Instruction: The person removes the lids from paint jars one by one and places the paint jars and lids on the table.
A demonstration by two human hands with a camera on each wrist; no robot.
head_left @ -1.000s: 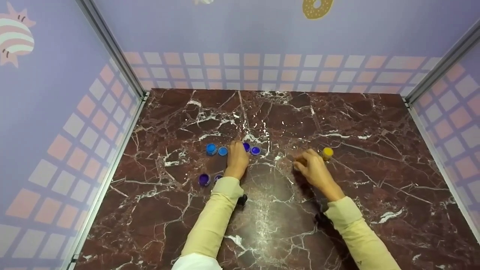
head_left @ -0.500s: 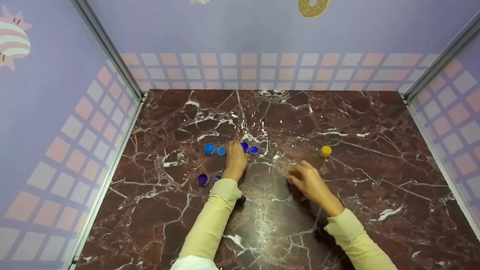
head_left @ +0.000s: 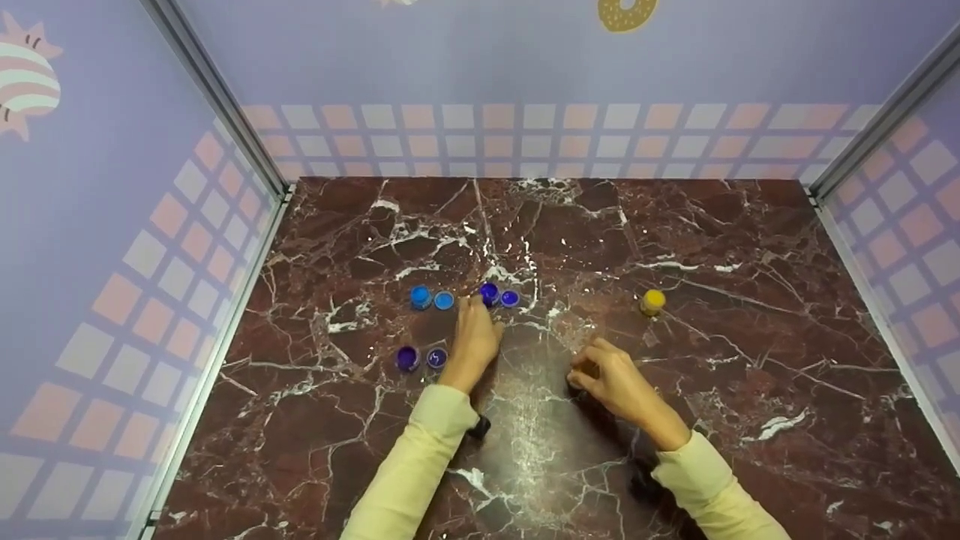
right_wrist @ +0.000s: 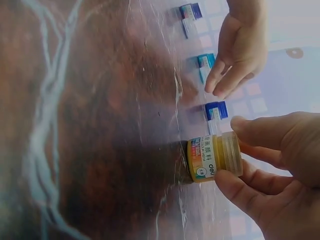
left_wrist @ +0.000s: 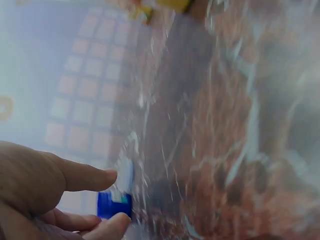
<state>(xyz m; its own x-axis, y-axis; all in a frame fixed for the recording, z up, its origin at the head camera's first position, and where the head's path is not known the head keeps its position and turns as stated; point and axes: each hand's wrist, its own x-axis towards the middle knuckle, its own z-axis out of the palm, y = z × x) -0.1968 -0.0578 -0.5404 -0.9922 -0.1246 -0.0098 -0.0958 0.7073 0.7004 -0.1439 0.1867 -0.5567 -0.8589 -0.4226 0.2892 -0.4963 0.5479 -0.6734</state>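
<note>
My right hand [head_left: 615, 382] pinches the lid of a small yellow paint jar [right_wrist: 202, 157] between thumb and fingertips; the jar's base is close to the tabletop. From above, that hand hides the jar. With fingertips pointing forward, my left hand [head_left: 474, 341] reaches over the table beside a dark blue paint jar [head_left: 489, 292], holding nothing. In the left wrist view, its thumb and fingers overlap the blue jar [left_wrist: 114, 204]. A lid [head_left: 510, 298] lies right of the dark blue jar. Left of the hand are a light blue paint jar [head_left: 420, 297] and its lid [head_left: 444, 301].
A purple paint jar [head_left: 406, 358] and its lid [head_left: 436, 358] sit nearer, left of my left forearm. Another yellow jar [head_left: 652, 302] stands at the right. Patterned panels [head_left: 525, 67] enclose the marbled tabletop [head_left: 675, 232] at the back and sides.
My right hand has come toward me and slightly left, away from the standing yellow jar. The left hand has drawn back a little, uncovering more of the dark blue jar and the purple jar's lid.
</note>
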